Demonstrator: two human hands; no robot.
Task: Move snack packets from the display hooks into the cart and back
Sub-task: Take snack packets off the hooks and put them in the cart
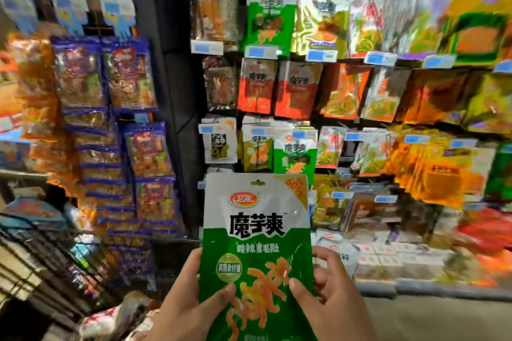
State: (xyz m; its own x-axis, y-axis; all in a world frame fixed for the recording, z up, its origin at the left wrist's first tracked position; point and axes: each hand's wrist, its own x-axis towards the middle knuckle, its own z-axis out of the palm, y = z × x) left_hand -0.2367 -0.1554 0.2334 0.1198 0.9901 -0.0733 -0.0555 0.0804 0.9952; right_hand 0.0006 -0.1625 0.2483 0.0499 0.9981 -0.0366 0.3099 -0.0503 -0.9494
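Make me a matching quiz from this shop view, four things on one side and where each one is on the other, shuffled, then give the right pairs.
Things:
1. nearest green packet
2. red packets
3. purple packets
4. wire cart

Places:
A. lower left corner
B. hanging at the left
C. gripped by the left hand and the right hand
D. hanging straight ahead, second row from the top

Pairs: 1-C, 2-D, 3-B, 4-A
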